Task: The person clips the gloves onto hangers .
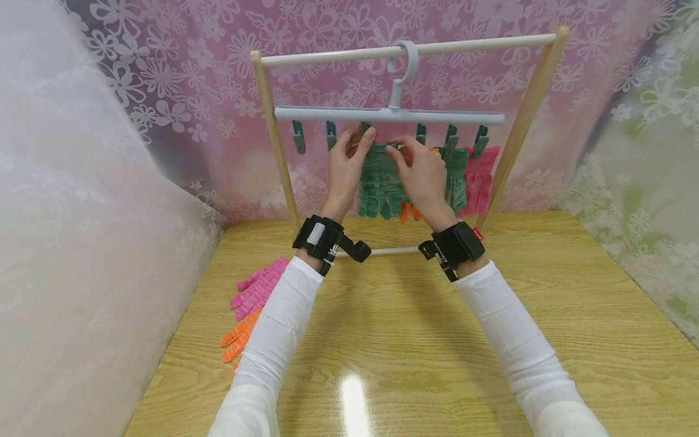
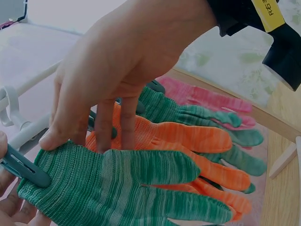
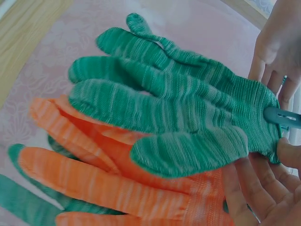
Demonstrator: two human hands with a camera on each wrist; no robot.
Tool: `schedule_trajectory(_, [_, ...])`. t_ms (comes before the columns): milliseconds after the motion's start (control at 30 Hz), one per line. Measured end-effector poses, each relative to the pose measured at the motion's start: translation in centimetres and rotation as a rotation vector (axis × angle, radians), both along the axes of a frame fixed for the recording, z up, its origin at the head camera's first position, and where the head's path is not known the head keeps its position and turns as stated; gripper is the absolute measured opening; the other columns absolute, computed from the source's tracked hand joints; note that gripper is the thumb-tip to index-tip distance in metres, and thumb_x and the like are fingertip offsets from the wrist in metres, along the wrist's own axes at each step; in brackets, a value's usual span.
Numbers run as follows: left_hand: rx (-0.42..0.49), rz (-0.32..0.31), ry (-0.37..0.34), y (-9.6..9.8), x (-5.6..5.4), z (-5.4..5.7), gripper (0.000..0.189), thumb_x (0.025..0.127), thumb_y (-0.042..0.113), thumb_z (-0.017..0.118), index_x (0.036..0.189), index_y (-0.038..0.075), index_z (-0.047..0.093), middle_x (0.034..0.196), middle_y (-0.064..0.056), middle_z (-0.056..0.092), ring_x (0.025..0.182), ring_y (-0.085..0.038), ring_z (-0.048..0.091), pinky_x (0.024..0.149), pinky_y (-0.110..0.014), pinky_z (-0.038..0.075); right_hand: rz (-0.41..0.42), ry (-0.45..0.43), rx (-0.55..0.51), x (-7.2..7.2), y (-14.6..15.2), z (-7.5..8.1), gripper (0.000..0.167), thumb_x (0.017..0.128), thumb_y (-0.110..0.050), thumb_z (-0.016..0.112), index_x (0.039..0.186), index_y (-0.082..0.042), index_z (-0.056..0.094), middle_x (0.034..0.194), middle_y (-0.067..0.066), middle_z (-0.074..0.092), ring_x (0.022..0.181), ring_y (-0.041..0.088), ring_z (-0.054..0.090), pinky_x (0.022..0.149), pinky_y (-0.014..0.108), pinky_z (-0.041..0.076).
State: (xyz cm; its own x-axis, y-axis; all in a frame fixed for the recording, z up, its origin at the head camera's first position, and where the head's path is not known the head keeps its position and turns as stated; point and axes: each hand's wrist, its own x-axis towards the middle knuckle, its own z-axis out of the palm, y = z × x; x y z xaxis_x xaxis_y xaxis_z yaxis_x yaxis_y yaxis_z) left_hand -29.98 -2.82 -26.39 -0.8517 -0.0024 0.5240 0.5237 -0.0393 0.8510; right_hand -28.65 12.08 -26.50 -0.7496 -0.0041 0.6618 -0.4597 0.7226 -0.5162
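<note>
A green striped knit glove [image 1: 379,182] hangs fingers down from the hanger [image 1: 338,113] between both hands. At its cuff, my left hand [image 1: 345,173] pinches a teal clothespin [image 2: 26,167] whose jaws lie over the knit edge. My right hand [image 1: 427,176] pinches the same cuff, its thumb in front and other fingers behind, as the right wrist view shows. Just behind the right hand hangs an orange glove [image 2: 188,136], mostly covered by that hand in the head view. Farther right, another green glove [image 1: 456,176] and a pink glove [image 1: 480,182] hang from clothespins.
A wooden rack [image 1: 532,115] carries the hanger by its hook [image 1: 406,64] on a white rod. Two bare clothespins [image 1: 298,137] dangle at the left end. On the table [image 1: 404,340], a pink glove [image 1: 259,286] and orange glove [image 1: 240,337] lie left, partly under the left sleeve.
</note>
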Motion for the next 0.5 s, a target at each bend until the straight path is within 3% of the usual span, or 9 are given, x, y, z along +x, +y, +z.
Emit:
schedule_trajectory(167, [-0.035, 0.024, -0.031, -0.2, 0.1, -0.4, 0.051, 0.105, 0.027, 0.06, 0.15, 0.007, 0.048, 0.141, -0.011, 0.057, 0.127, -0.019, 0.055, 0.104, -0.02, 0.045, 0.005, -0.018, -0.02, 0.0, 0.8, -0.8, 0.038, 0.103, -0.038, 0.059, 0.129, -0.012, 0.068, 0.11, 0.013, 0.076, 0.076, 0.028, 0.071, 0.046, 0.027, 0.034])
schedule_trajectory(300, [-0.046, 0.02, -0.063, -0.5, 0.2, -1.2, 0.049, 0.103, 0.026, 0.063, 0.147, 0.007, 0.052, 0.144, -0.012, 0.053, 0.126, -0.023, 0.056, 0.103, -0.025, 0.048, 0.017, -0.03, -0.001, 0.1, 1.6, -1.4, 0.036, 0.103, -0.037, 0.06, 0.126, -0.011, 0.071, 0.106, 0.013, 0.077, 0.064, 0.029, 0.067, 0.041, 0.026, 0.026])
schedule_trajectory(500, [-0.09, 0.032, -0.109, -1.2, 0.3, -2.8, 0.052, 0.101, 0.022, 0.065, 0.147, 0.003, 0.05, 0.144, -0.018, 0.05, 0.126, -0.029, 0.054, 0.104, -0.029, 0.047, 0.004, -0.103, 0.082, 0.7, 2.8, -2.5, 0.036, 0.103, -0.038, 0.06, 0.122, -0.01, 0.072, 0.082, 0.019, 0.072, 0.054, 0.027, 0.06, 0.041, 0.028, 0.025])
